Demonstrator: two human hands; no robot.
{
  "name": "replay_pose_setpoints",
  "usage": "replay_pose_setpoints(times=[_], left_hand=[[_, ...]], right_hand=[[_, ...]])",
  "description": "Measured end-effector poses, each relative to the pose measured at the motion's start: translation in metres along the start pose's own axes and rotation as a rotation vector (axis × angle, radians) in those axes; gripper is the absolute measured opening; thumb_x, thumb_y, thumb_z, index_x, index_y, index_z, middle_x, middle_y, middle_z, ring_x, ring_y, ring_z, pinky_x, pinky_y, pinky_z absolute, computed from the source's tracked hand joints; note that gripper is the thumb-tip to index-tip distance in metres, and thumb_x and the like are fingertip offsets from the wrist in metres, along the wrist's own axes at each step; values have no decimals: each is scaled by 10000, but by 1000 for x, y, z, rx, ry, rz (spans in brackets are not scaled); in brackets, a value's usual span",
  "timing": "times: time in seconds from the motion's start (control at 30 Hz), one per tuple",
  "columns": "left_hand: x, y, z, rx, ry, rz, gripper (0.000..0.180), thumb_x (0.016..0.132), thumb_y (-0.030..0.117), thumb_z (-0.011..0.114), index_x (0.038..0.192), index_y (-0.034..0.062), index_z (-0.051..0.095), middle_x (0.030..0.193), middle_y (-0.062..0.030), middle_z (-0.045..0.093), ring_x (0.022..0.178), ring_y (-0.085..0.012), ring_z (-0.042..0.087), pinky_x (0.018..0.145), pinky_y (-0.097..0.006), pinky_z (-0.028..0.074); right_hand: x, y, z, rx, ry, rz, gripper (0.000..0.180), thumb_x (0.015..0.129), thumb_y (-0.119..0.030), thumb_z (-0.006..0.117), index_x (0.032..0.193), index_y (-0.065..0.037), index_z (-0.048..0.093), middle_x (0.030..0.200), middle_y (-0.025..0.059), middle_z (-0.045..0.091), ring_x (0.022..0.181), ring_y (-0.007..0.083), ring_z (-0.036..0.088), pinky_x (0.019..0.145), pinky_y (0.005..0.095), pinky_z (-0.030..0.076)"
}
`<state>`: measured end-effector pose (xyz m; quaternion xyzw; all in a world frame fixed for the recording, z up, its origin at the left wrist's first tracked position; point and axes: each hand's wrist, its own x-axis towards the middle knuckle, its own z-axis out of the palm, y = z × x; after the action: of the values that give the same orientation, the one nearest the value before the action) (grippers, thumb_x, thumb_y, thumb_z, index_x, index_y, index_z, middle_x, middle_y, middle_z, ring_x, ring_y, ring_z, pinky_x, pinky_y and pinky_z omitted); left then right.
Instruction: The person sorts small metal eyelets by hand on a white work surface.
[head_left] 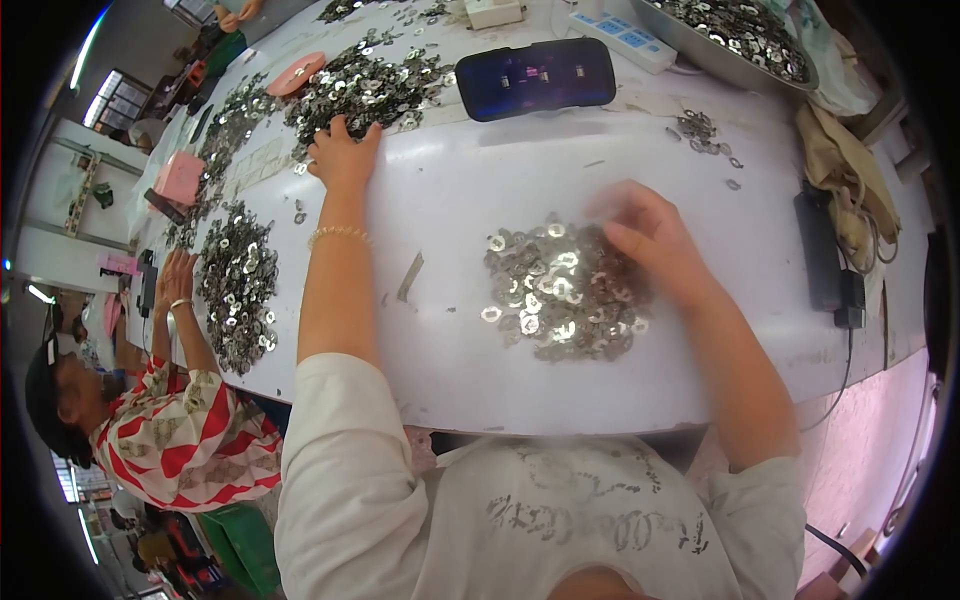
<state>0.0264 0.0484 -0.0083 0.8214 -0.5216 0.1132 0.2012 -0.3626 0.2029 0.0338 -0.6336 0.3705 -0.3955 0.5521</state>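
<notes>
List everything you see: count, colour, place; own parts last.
Near metal pile: 1, silver, centre right
Far metal pile: 1, silver, upper left
Side metal pile: 1, silver, left
Loose metal pieces: several, silver, upper right
Filled tray: 1, silver, upper right
Oblong object: 1, black, upper middle
Power strip: 1, white and blue, top
Dish and block: 1 each, pink, upper left
Cloth bag: 1, tan, right
Adapter: 1, black, right
Co-worker: 1, red and white shirt, left
Bin: 1, green, lower left
Table: 1, white, middle
Background clutter: uncounted, mixed colours, left
Left hand: 1, bare, at far pile
Right hand: 1, bare, at near pile
</notes>
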Motion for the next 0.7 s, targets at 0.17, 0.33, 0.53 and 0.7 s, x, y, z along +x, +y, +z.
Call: replay_pose_setpoints(times=[0.17, 0.33, 0.53, 0.7], left_hand=[[0, -3, 8, -27, 210, 150, 743, 702, 626, 630, 1227, 111, 527, 1323, -208, 405, 1288, -385, 295, 1041, -582, 200], [-31, 2, -25, -42, -29, 212, 881, 715, 671, 589, 1390, 147, 369, 1489, -193, 186, 1401, -366, 71, 1096, -577, 55], [-48, -70, -48, 70, -171, 9, 958, 702, 696, 595, 1413, 112, 328, 1490, -198, 179, 1399, -341, 106, 1105, -533, 107], [-32, -65, -25, -104, -90, 208, 933, 752, 640, 598, 1403, 37, 309, 1446, -287, 215, 1368, -387, 196, 1110, -442, 192]], right_hand=[[-2, -7, -6, -43, 40, 52, 250, 844, -239, 601, 1018, -63, 566, 1015, 25, 581, 933, 123, 504, 842, 271, 392], [-5, -4, -10, -41, 83, -58, 241, 844, -228, 600, 1013, -61, 563, 996, 32, 580, 920, 117, 506, 823, 267, 398], [0, 2, 0, -16, 3, -19, 244, 854, -234, 607, 1018, -57, 566, 984, 28, 582, 935, 120, 518, 857, 277, 396], [-3, 1, -2, -3, 0, -21, 251, 863, -253, 606, 1018, -59, 570, 979, 20, 581, 939, 117, 517, 872, 281, 395]])
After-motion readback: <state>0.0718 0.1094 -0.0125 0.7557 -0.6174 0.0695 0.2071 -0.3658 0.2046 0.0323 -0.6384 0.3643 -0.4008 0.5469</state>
